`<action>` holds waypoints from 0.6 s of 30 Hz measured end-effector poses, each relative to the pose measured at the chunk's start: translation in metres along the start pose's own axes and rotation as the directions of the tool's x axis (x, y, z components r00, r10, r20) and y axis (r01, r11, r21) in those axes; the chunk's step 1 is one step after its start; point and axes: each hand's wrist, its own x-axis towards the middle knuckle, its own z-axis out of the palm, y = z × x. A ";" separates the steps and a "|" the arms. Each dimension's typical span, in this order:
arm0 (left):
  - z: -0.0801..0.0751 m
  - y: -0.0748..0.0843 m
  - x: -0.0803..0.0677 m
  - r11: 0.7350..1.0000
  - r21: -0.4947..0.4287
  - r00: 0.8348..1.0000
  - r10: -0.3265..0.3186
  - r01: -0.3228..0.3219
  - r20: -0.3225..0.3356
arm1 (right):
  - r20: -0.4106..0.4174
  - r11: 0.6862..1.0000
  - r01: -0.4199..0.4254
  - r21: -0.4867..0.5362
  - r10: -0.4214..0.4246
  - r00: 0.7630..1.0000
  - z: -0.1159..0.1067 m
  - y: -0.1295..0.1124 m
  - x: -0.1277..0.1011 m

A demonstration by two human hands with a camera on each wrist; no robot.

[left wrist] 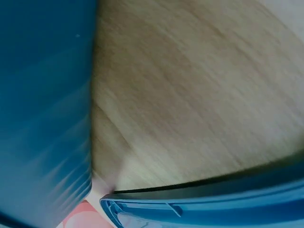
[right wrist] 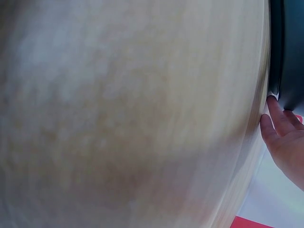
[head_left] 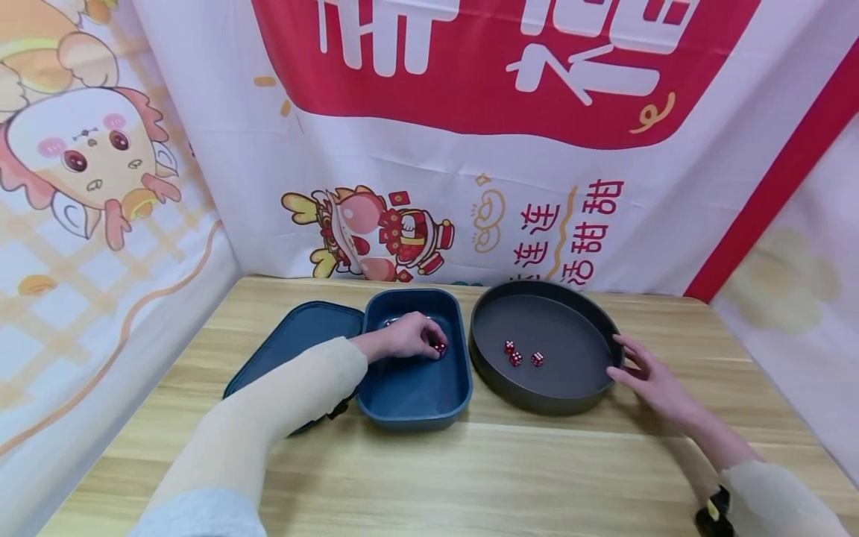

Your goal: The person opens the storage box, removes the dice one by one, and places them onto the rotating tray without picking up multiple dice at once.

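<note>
My left hand (head_left: pixel 409 335) is inside the blue rectangular container (head_left: pixel 416 395), its thumb and fingers pinching a red die (head_left: pixel 440 348) with white dots. Small objects behind this hand are mostly hidden, so I cannot tell what they are. Three red dice lie in the round dark pan (head_left: pixel 570 358): one die (head_left: pixel 509 346) at the back, another (head_left: pixel 516 359) close by it and a third (head_left: pixel 537 359) a little to the right. At the pan's right side, my right hand (head_left: pixel 654 380) touches the rim with its fingers extended. Those fingers (right wrist: pixel 280 118) also show in the right wrist view.
A dark blue lid (head_left: pixel 302 335) lies left of the container, partly under the left forearm. Everything stands on a wood-grain table (head_left: pixel 510 477). A printed cloth (head_left: pixel 416 164) hangs along the back edge, with more cloth at both sides.
</note>
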 end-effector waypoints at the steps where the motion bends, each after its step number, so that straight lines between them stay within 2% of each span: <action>1: 0.000 0.000 0.000 1.000 -0.004 1.000 0.003 -0.003 -0.006 | 0.000 1.000 -0.001 0.000 0.001 1.000 0.000 0.000 0.000; 7: -0.008 0.005 -0.005 0.999 -0.026 0.999 0.038 -0.039 -0.036 | -0.002 1.000 0.000 -0.005 0.000 1.000 0.001 -0.001 0.000; 13: -0.022 0.023 -0.015 0.995 -0.031 0.993 0.091 -0.094 -0.073 | -0.005 1.000 -0.005 -0.003 0.005 1.000 0.002 0.000 0.000; 18: -0.036 0.038 -0.020 0.993 -0.080 0.993 0.077 -0.084 -0.084 | -0.011 1.000 0.008 0.006 -0.008 1.000 0.003 0.001 0.001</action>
